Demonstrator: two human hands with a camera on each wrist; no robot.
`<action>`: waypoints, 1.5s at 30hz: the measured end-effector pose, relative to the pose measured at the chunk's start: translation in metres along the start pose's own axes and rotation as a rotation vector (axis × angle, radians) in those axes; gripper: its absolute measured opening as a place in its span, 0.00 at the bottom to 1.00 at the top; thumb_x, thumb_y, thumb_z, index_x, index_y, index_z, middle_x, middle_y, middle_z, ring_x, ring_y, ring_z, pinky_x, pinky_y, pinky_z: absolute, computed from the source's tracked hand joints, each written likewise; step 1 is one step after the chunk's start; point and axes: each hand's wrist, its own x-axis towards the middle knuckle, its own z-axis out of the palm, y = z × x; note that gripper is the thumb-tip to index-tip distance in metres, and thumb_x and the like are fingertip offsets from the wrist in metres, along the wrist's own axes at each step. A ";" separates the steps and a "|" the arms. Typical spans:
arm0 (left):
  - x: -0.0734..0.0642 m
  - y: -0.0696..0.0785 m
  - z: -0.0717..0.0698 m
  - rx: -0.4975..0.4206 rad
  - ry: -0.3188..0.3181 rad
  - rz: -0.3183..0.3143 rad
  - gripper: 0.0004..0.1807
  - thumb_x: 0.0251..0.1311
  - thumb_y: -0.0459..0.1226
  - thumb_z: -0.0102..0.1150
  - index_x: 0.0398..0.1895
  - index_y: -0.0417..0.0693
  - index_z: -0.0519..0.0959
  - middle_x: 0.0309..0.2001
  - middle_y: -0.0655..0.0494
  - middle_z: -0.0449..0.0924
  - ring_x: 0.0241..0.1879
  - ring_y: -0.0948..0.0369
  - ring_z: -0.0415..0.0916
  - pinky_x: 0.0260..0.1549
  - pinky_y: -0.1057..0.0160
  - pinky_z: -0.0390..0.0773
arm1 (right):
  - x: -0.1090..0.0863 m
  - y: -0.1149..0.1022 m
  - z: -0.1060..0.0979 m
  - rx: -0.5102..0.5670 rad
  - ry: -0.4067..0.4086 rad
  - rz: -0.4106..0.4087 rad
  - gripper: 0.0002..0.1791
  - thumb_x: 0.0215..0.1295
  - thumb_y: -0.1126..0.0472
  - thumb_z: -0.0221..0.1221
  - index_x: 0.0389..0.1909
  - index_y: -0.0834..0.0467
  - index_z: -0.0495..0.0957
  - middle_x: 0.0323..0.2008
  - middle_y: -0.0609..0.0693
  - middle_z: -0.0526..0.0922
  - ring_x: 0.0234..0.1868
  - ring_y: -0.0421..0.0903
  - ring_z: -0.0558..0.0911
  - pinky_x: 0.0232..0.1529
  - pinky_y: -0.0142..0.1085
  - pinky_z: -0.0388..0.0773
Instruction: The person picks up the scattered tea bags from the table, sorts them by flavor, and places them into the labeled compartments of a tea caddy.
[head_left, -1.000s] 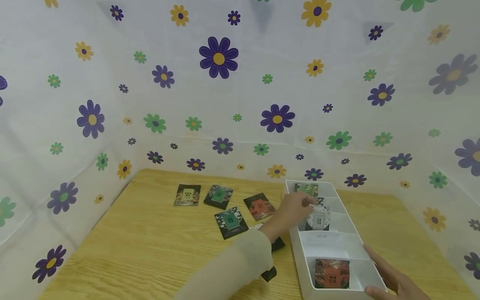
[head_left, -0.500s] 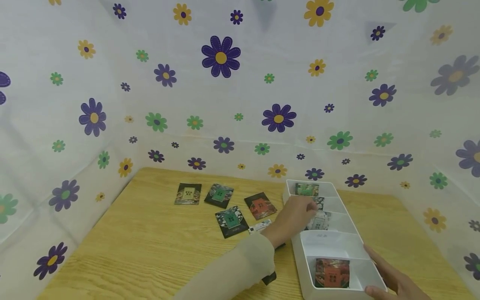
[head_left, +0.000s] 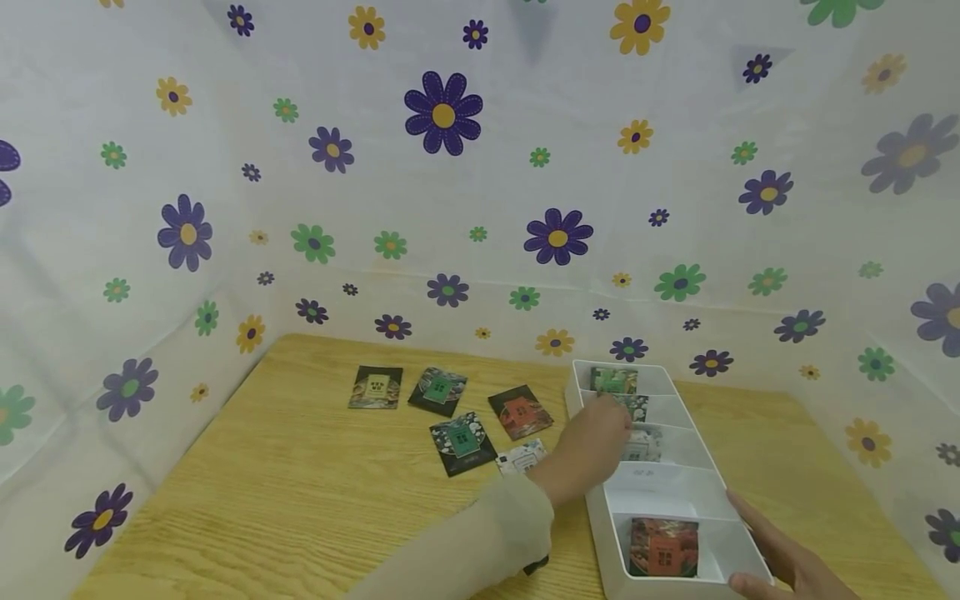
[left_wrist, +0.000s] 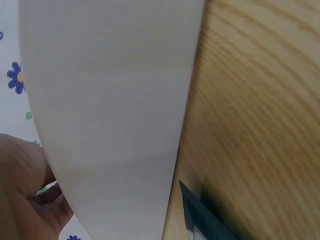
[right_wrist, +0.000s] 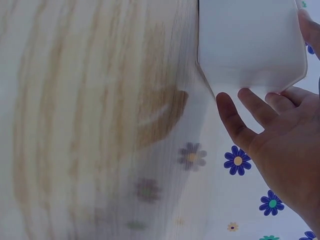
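Note:
A white compartment box (head_left: 660,492) stands on the right of the table. My left hand (head_left: 588,446) reaches over its left wall and pinches a white flat sachet (head_left: 647,446) low in the middle compartment; the fingertips are partly hidden. In the left wrist view, the hand (left_wrist: 25,185) curls in past the box rim. My right hand (head_left: 795,558) grips the box's near right corner, thumb at the front rim. The right wrist view shows its fingers (right_wrist: 257,107) against the box wall. Green (head_left: 613,380), dark floral (head_left: 637,407) and red (head_left: 664,547) sachets lie in other compartments.
Left of the box on the wooden table (head_left: 300,500) lie a cream-labelled sachet (head_left: 376,387), a green one (head_left: 438,392), a dark floral one (head_left: 463,444), a red one (head_left: 521,412) and a white one (head_left: 521,457). A flowered curtain (head_left: 360,183) surrounds the table.
The white sachet, held up in front of the dark floral one a second ago, has tilted down into the middle compartment with my left hand. My right hand has stayed on the box.

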 end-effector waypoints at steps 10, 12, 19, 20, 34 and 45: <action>-0.001 -0.016 -0.009 -0.006 0.089 0.027 0.10 0.73 0.37 0.61 0.46 0.54 0.91 0.44 0.63 0.85 0.48 0.66 0.76 0.51 0.73 0.73 | 0.002 0.005 -0.004 0.033 -0.029 0.000 0.49 0.81 0.56 0.52 0.81 0.54 0.22 0.76 0.79 0.33 0.69 0.64 0.71 0.55 0.52 0.82; -0.004 -0.023 -0.013 -0.194 0.079 -0.004 0.10 0.73 0.36 0.60 0.47 0.52 0.91 0.44 0.63 0.85 0.46 0.67 0.77 0.46 0.73 0.75 | 0.002 0.005 -0.004 0.037 -0.033 -0.003 0.49 0.81 0.56 0.51 0.81 0.53 0.22 0.76 0.79 0.32 0.68 0.61 0.72 0.55 0.51 0.82; -0.024 -0.059 -0.032 -0.554 0.011 -0.137 0.12 0.75 0.38 0.59 0.56 0.50 0.86 0.47 0.62 0.84 0.39 0.70 0.76 0.34 0.70 0.76 | 0.001 0.001 -0.002 0.073 -0.025 0.028 0.49 0.81 0.56 0.52 0.81 0.53 0.23 0.77 0.78 0.33 0.66 0.54 0.75 0.54 0.54 0.81; -0.028 -0.065 -0.035 -0.586 0.015 -0.156 0.13 0.75 0.38 0.59 0.57 0.50 0.86 0.48 0.60 0.85 0.39 0.69 0.78 0.34 0.69 0.78 | 0.001 0.000 -0.002 0.072 -0.020 0.035 0.49 0.81 0.56 0.52 0.81 0.54 0.23 0.77 0.78 0.33 0.66 0.59 0.74 0.54 0.56 0.81; -0.078 -0.123 -0.059 -0.660 0.033 -0.318 0.16 0.75 0.40 0.59 0.61 0.48 0.83 0.54 0.54 0.85 0.49 0.56 0.81 0.45 0.53 0.82 | 0.003 0.011 -0.006 0.142 -0.060 -0.005 0.46 0.82 0.57 0.50 0.82 0.44 0.25 0.78 0.76 0.39 0.64 0.50 0.76 0.55 0.52 0.82; -0.101 -0.117 -0.041 -0.547 -0.094 -0.347 0.17 0.72 0.36 0.62 0.61 0.44 0.83 0.57 0.50 0.83 0.52 0.53 0.79 0.47 0.52 0.81 | 0.003 0.007 -0.004 0.052 -0.039 -0.025 0.47 0.81 0.58 0.51 0.82 0.47 0.25 0.78 0.72 0.49 0.58 0.35 0.78 0.51 0.42 0.82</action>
